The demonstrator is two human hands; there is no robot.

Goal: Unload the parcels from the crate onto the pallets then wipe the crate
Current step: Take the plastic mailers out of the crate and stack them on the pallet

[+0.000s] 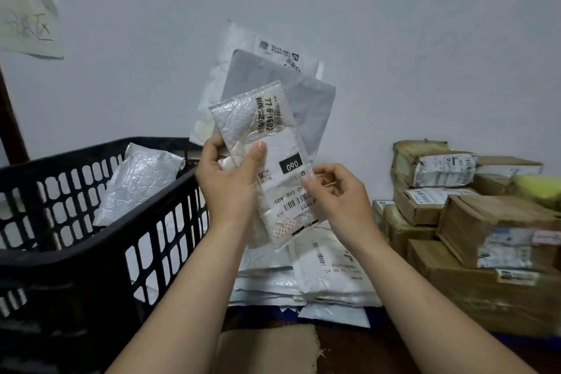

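Observation:
My left hand [230,179] grips a fan of three flat mailer parcels held up before the wall: a small white bubble mailer [243,118] in front, a grey one [306,103] behind it, a white one [239,48] at the back. My right hand [337,191] pinches the front mailer's lower right edge with thumb and curled fingers. The black slotted plastic crate [100,240] stands at the left, with a silver-white bag parcel [136,179] lying inside it. A pile of flat white mailers [328,270] lies below my hands.
Stacked brown cardboard boxes [473,222] with shipping labels fill the right side against the wall. A beige cloth [267,349] lies at the bottom centre on a dark floor. Paper notes [30,27] hang on the white wall at the upper left.

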